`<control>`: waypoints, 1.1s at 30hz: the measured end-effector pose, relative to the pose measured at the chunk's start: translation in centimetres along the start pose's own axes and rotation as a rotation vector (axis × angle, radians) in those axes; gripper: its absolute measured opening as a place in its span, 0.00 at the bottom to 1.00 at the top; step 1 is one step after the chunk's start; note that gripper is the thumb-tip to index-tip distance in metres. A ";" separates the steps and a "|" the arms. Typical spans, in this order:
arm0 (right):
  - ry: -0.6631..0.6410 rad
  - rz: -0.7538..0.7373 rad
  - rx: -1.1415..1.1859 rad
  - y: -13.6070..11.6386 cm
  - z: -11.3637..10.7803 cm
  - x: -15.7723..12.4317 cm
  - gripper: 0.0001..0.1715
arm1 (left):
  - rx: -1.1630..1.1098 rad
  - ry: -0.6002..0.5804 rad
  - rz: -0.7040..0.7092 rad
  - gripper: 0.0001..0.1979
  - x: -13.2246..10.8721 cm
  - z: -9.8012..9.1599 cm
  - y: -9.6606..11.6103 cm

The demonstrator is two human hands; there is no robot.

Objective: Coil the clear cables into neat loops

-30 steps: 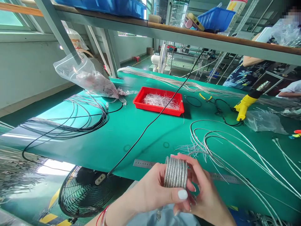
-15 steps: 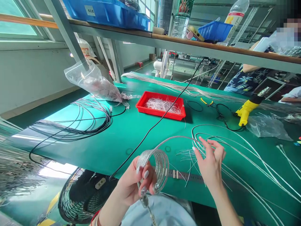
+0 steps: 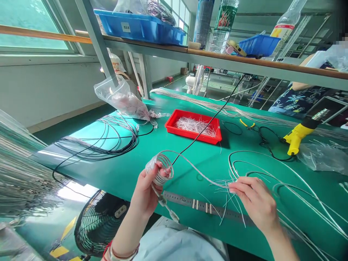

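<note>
1 silver coil (image 3: pixel 159 168), black cable (image 3: pixel 190 144) across red tray (image 3: pixel 190 113)

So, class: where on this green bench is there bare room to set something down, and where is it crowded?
Bare mat lies between the black wire coil and the red tray. White cables crowd around the right hand.

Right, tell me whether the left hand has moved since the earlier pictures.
Yes: the left hand, gripping the silver cable coil, has shifted left, away from the red tray, now beside the steel ruler's left end.
</note>
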State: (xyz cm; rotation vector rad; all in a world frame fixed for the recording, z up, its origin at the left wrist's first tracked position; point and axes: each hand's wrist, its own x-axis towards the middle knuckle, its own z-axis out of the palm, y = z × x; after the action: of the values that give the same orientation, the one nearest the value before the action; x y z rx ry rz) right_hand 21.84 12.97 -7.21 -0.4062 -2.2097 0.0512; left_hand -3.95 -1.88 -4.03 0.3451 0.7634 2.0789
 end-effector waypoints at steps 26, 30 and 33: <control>0.213 0.773 0.299 -6.9 4.1 3.4 0.17 | 0.329 -0.469 -0.456 0.16 -2.3 3.9 -5.9; 0.278 0.646 0.197 -6.5 4.1 2.9 0.07 | 0.294 -0.437 -0.481 0.13 -2.2 4.2 -5.8; 0.371 0.389 0.163 -6.7 2.9 1.7 0.10 | 0.338 -0.352 -0.489 0.11 -1.8 4.3 -5.2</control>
State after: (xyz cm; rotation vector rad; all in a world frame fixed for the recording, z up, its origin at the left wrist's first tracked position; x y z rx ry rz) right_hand 16.82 7.50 -6.52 -0.6892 -1.7242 0.3357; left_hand 2.60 0.55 -3.90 0.6233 0.8786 1.3847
